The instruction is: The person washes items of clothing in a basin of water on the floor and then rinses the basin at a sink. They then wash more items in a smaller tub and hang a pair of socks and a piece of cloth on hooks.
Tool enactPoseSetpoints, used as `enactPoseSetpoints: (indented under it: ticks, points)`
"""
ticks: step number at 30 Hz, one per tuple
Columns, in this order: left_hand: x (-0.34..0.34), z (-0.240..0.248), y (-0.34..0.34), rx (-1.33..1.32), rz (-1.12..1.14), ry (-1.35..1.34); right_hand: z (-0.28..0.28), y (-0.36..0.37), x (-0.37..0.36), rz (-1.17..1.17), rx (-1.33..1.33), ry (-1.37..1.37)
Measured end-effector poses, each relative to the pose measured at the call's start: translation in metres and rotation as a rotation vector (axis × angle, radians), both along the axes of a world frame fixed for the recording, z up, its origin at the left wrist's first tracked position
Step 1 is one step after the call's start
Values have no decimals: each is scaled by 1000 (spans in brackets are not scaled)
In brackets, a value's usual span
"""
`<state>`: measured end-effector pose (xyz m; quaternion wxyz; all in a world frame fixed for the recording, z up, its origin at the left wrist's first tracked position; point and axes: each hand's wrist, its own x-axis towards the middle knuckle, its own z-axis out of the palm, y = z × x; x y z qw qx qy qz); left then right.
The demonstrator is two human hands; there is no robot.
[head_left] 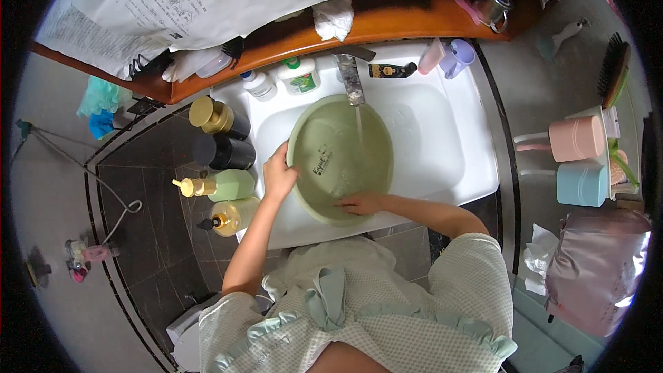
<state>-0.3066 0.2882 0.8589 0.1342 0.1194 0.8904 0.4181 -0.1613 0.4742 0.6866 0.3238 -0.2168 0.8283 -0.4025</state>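
Note:
A round green basin (369, 166) stands in the white sink (442, 131), printed with a dark motif inside its left wall. My left hand (280, 174) grips its left rim, thumb over the inside and fingers round the outside. Over the near right rim reaches my right hand (362, 203), its fingers stretched out low inside the basin and holding nothing. From the metal faucet (351, 81) a thin stream of water runs into the basin. Water seems to cover the bottom, though its depth is hard to judge.
Several pump bottles (231, 185) line the sink's left side. Behind the basin stand a white bottle with a green cap (300, 77), a black tube (391, 70), a pink tube (431, 56) and a purple cup (457, 59). A wooden shelf (400, 17) overhangs the back.

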Motion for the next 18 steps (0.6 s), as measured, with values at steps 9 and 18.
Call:
enactPoseSetpoints:
  ticks: [9, 18]
  points:
    - [6, -25, -21, 158, 99, -107, -20, -6, -68, -811, 314, 351]
    - [4, -51, -43, 226, 85, -88, 13, -109, -113, -534, 188, 809]
